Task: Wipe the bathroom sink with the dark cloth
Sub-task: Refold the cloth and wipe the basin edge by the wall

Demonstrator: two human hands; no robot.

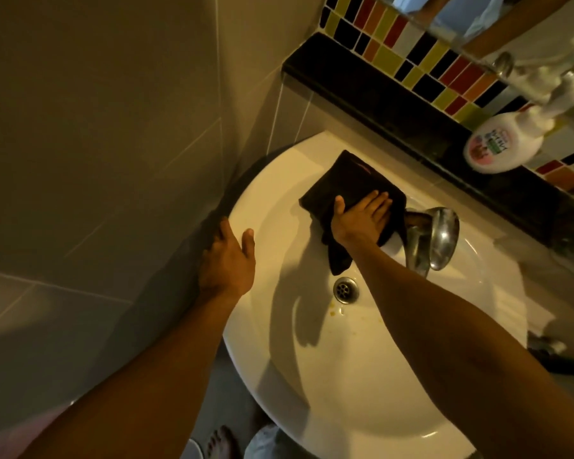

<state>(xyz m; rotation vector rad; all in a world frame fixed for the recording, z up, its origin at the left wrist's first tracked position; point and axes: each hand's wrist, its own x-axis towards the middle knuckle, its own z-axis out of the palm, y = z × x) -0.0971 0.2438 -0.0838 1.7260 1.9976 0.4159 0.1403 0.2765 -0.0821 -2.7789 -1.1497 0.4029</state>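
The white bathroom sink (378,385) fills the middle of the view, with a metal drain (346,289) in its bowl. A dark cloth (338,183) lies spread on the back rim, left of the chrome faucet (434,236), and one end hangs down into the bowl. My right hand (362,217) presses flat on the cloth, fingers stretched toward the wall. My left hand (227,260) rests open at the sink's left rim and holds nothing. Small yellowish specks sit on the bowl just below the drain.
A black ledge (378,101) runs behind the sink under coloured mosaic tiles. A white pump bottle (501,144) stands on it at the right. A tiled wall closes in on the left. A bare foot (219,442) shows on the floor below.
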